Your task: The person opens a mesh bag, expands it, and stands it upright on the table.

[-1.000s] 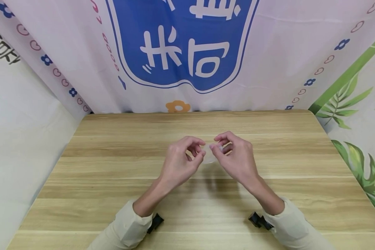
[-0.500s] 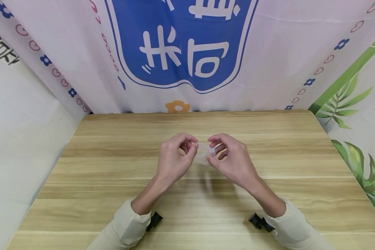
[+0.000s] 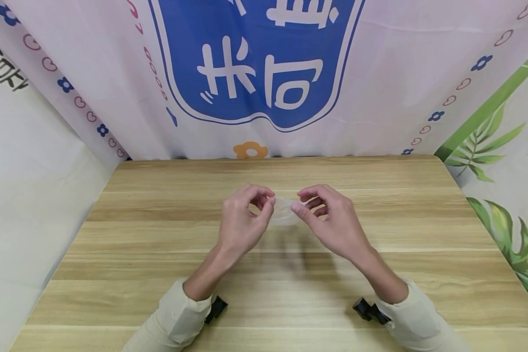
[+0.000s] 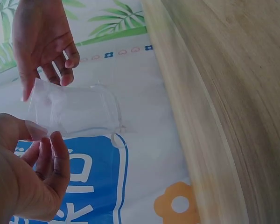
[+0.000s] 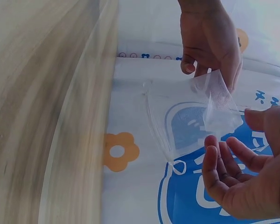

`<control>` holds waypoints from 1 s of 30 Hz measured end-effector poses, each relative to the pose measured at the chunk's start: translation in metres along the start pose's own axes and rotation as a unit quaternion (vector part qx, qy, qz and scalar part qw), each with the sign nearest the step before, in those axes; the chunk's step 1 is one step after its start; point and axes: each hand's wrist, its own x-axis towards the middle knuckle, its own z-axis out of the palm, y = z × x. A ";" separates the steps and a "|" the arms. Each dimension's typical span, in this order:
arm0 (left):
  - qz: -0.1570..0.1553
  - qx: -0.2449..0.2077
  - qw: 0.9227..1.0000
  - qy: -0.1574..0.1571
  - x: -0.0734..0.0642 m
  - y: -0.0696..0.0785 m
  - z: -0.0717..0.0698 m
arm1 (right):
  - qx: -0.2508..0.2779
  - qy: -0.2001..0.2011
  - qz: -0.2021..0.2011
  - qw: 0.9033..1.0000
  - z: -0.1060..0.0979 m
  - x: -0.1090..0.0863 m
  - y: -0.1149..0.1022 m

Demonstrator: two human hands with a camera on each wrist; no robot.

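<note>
A small sheer mesh drawstring bag is held up over the table between the two hands. Its string end, with a small white loop, hangs lowest. My left hand pinches one upper corner between thumb and fingers, as the left wrist view shows at the bag. On the other side, my right hand has its thumb right at the opposite upper edge. Its fingers are bent loosely and stand apart from the thumb. A folded flap shows at the bag's upper end.
The wooden table spans the lower head view. A printed cloth with a blue emblem hangs along its far edge. Black camera mounts sit at both cuffs. A leaf-patterned sheet borders the right side.
The left hand has drifted left with the bag's corner. The bag shows more fully between the hands. The right hand moved left, then slightly back right, its fingers shifting along the edge.
</note>
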 end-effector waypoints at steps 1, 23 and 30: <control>0.003 0.000 1.000 0.004 0.000 0.000 0.000 | -0.001 0.002 0.006 1.000 -0.001 0.000 0.000; 0.103 -0.057 0.993 -0.005 0.000 -0.002 0.001 | 0.113 -0.037 0.123 0.985 -0.006 0.008 0.008; 0.150 -0.081 0.985 -0.018 0.001 -0.003 0.000 | 0.175 0.013 0.097 0.980 -0.008 0.010 0.007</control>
